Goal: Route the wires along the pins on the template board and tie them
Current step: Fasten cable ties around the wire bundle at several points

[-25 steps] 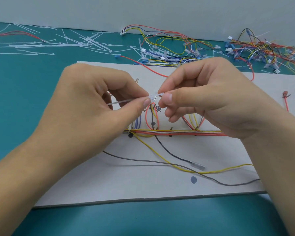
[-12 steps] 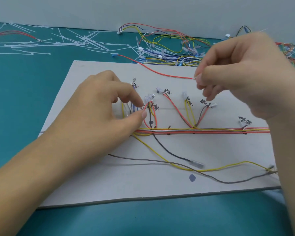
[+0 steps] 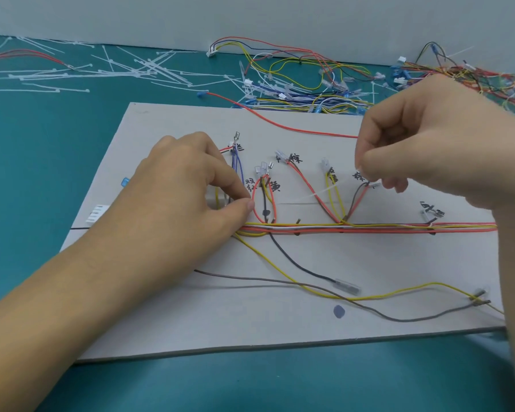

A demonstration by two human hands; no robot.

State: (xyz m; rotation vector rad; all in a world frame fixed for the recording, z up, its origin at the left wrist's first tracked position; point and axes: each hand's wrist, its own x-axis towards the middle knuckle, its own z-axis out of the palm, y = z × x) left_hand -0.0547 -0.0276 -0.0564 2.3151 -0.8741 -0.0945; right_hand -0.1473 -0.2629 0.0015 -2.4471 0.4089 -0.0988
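A grey template board (image 3: 309, 322) lies on the teal table. A bundle of red, yellow and white wires (image 3: 369, 228) runs along its middle, with branches looping up to terminals at handwritten labels. My left hand (image 3: 191, 200) rests on the board at the left branch. Its thumb and forefinger pinch together beside the red wire loop (image 3: 254, 203), and what they hold is hidden. My right hand (image 3: 428, 150) hovers over the right half and pinches the end of a white cable tie (image 3: 330, 190), which slants down to the left, blurred.
Loose yellow (image 3: 399, 294), brown (image 3: 280, 282) and black (image 3: 298, 266) wires trail across the board's near half. Several white cable ties (image 3: 131, 69) lie scattered at the back left. Tangled wire harnesses (image 3: 309, 84) pile up behind the board and at the far right.
Both hands were together at the board's centre on the cable tie. My right hand has pulled away to the right with the tie's tail, and my left hand has sunk onto the left branch.
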